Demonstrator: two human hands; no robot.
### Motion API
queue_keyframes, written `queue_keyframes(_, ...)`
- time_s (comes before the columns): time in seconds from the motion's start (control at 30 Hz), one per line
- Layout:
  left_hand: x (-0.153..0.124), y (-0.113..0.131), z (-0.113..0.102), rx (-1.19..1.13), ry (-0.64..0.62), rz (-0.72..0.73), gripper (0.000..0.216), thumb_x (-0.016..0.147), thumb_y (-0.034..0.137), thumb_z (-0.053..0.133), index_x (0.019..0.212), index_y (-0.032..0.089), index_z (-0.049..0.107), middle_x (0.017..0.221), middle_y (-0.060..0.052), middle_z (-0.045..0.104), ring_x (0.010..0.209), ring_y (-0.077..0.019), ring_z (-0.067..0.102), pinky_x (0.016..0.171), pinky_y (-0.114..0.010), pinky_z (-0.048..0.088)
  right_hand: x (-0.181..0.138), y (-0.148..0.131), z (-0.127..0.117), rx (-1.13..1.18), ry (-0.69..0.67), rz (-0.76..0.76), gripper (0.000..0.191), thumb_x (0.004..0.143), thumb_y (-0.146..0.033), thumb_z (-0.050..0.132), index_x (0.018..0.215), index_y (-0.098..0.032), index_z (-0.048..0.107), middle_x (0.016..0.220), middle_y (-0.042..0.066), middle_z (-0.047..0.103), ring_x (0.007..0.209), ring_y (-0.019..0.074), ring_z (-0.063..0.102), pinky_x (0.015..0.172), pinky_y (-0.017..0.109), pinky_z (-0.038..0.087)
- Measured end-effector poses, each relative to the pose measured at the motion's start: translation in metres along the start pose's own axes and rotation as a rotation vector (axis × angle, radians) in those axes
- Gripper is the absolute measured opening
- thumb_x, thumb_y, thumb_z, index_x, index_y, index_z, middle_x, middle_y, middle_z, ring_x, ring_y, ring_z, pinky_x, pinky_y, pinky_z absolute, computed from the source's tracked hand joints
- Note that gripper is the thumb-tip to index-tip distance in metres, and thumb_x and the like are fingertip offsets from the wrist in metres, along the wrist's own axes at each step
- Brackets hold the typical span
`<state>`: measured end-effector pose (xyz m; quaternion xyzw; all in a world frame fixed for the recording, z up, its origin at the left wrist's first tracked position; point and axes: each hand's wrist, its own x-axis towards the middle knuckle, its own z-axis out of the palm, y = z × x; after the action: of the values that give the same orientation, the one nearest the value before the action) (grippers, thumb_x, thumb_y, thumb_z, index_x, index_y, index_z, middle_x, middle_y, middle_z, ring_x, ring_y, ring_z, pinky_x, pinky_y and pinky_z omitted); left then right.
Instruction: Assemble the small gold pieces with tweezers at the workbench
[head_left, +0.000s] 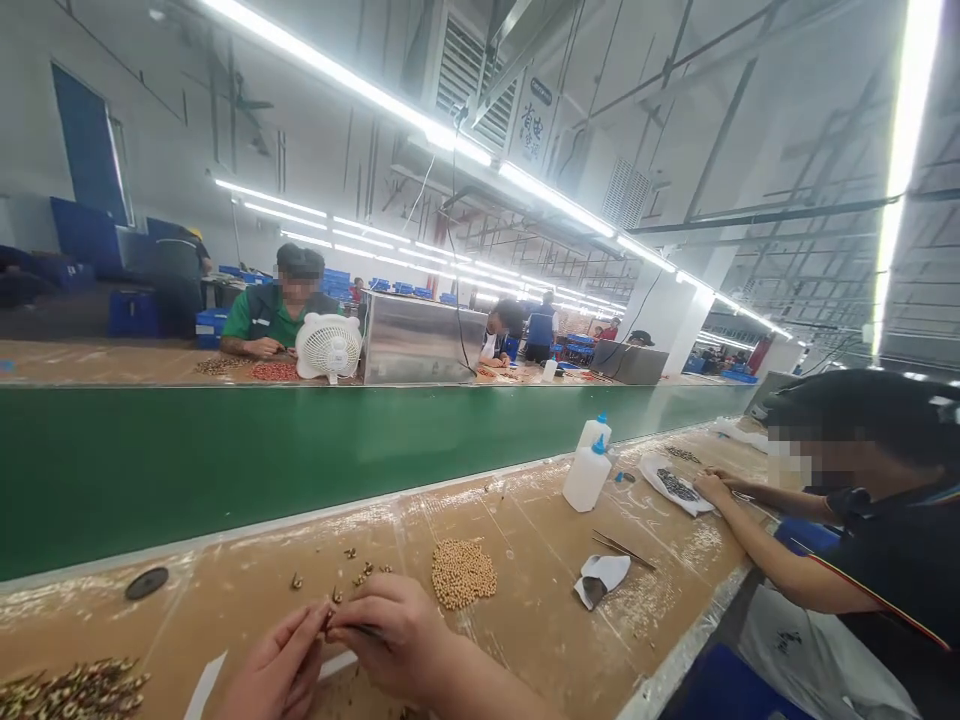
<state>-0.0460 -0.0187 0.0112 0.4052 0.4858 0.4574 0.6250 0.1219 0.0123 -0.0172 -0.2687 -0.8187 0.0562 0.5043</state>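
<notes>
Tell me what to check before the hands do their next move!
1. Fingertips of left hand and right hand together: ok.
2. Thin tool under the right hand's fingers: ok.
3. Anything pinched at the fingertips: cannot tell, too small.
4. Loose brass bits just beyond the fingers: ok.
5. Nearby bead pile apart from the right hand: ok.
6. Space from co-worker's hand: ok, it is far to the right.

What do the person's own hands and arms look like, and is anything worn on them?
Both the left hand and the right hand are bare: no gloves, no rings that show. The right forearm is bare too, with no sleeve or watch in view.
</notes>
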Motion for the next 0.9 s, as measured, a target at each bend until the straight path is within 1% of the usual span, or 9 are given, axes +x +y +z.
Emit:
queue_keyframes(0.13, 0.006, -0.003, 0.001, -0.018, -0.039, -0.023, 0.068, 0.054, 0.074, 0.091, 0.079, 0.020, 0.056, 0.053, 0.013, 0.023, 0.045, -0.0026, 0.014, 0.045, -0.016, 0.011, -0.003, -0.004, -0.012, -0.124, -0.111, -0.094, 0.022, 0.103, -0.039, 0.064, 0.110, -0.022, 0.075, 0.098, 0.010, 0.081, 0.080, 0.0200, 0.074, 0.075, 0.034, 0.064)
queue_keyframes(0.2, 0.011, -0.005, -0.002, -0.019, -0.092, -0.026, 0.069, 0.057, 0.076, 0.090, 0.081, 0.019, 0.059, 0.054, 0.013, 0.023, 0.045, -0.0019, 0.013, 0.044, -0.014, 0.013, 0.001, -0.012, -0.019, -0.107, -0.140, -0.058, 0.022, 0.103, -0.038, 0.063, 0.108, -0.021, 0.076, 0.096, 0.011, 0.081, 0.081, 0.0195, 0.073, 0.077, 0.034, 0.064)
queue_keyframes(0.3, 0.012, -0.006, -0.007, -0.008, -0.183, -0.042, 0.069, 0.064, 0.078, 0.087, 0.082, 0.017, 0.060, 0.056, 0.012, 0.027, 0.047, -0.0026, 0.016, 0.043, -0.014, 0.016, 0.003, -0.024, -0.024, 0.145, 0.032, 0.235, 0.037, 0.097, -0.055, 0.071, 0.088, -0.020, 0.077, 0.079, 0.007, 0.077, 0.072, 0.0179, 0.070, 0.072, 0.032, 0.063)
queue_keyframes(0.33, 0.010, -0.006, -0.008, -0.020, -0.198, -0.024, 0.067, 0.067, 0.077, 0.086, 0.081, 0.017, 0.058, 0.057, 0.012, 0.029, 0.047, -0.0027, 0.017, 0.043, -0.013, 0.016, 0.002, -0.027, -0.024, 0.270, 0.106, 0.399, 0.041, 0.093, -0.060, 0.074, 0.085, -0.020, 0.076, 0.078, 0.007, 0.076, 0.073, 0.0181, 0.072, 0.072, 0.032, 0.063)
queue_keyframes(0.37, 0.008, -0.005, -0.008, -0.024, -0.242, -0.018, 0.066, 0.069, 0.076, 0.086, 0.077, 0.018, 0.055, 0.056, 0.012, 0.029, 0.047, -0.0028, 0.017, 0.042, -0.014, 0.016, 0.001, -0.029, -0.025, 0.341, 0.164, 0.493, 0.045, 0.097, -0.062, 0.067, 0.089, -0.019, 0.075, 0.079, 0.006, 0.075, 0.072, 0.0173, 0.072, 0.070, 0.031, 0.062)
queue_keyframes(0.43, 0.005, -0.003, -0.007, -0.039, -0.354, -0.017, 0.061, 0.077, 0.071, 0.084, 0.080, 0.018, 0.056, 0.056, 0.011, 0.034, 0.046, -0.0031, 0.018, 0.041, -0.014, 0.015, -0.004, -0.028, -0.025, 0.497, 0.187, 0.601, 0.051, 0.100, -0.067, 0.059, 0.094, -0.017, 0.071, 0.069, 0.003, 0.069, 0.059, 0.0143, 0.067, 0.059, 0.027, 0.058)
queue_keyframes(0.53, 0.006, -0.006, -0.007, -0.078, -0.463, -0.028, 0.053, 0.085, 0.064, 0.081, 0.084, 0.016, 0.058, 0.059, 0.009, 0.037, 0.047, -0.0033, 0.022, 0.043, -0.014, 0.018, -0.011, -0.022, -0.027, 0.691, 0.198, 0.705, 0.050, 0.100, -0.065, 0.062, 0.097, -0.016, 0.068, 0.068, 0.000, 0.066, 0.058, 0.0135, 0.067, 0.061, 0.027, 0.059)
queue_keyframes(0.67, 0.004, -0.010, -0.007, -0.062, -0.463, -0.062, 0.052, 0.089, 0.064, 0.078, 0.084, 0.016, 0.058, 0.064, 0.008, 0.040, 0.048, -0.0031, 0.024, 0.045, -0.015, 0.020, -0.014, -0.023, -0.030, 0.822, 0.131, 0.721, 0.043, 0.100, -0.059, 0.066, 0.095, -0.017, 0.066, 0.068, -0.001, 0.065, 0.059, 0.0116, 0.066, 0.063, 0.027, 0.059)
queue_keyframes(0.9, 0.002, -0.008, -0.007, -0.069, -0.528, -0.050, 0.048, 0.094, 0.060, 0.074, 0.083, 0.015, 0.059, 0.066, 0.005, 0.044, 0.048, -0.0027, 0.025, 0.045, -0.015, 0.019, -0.013, -0.028, -0.030, 0.805, 0.118, 0.712, 0.039, 0.100, -0.056, 0.067, 0.091, -0.018, 0.065, 0.068, -0.002, 0.066, 0.060, 0.0107, 0.067, 0.064, 0.027, 0.057)
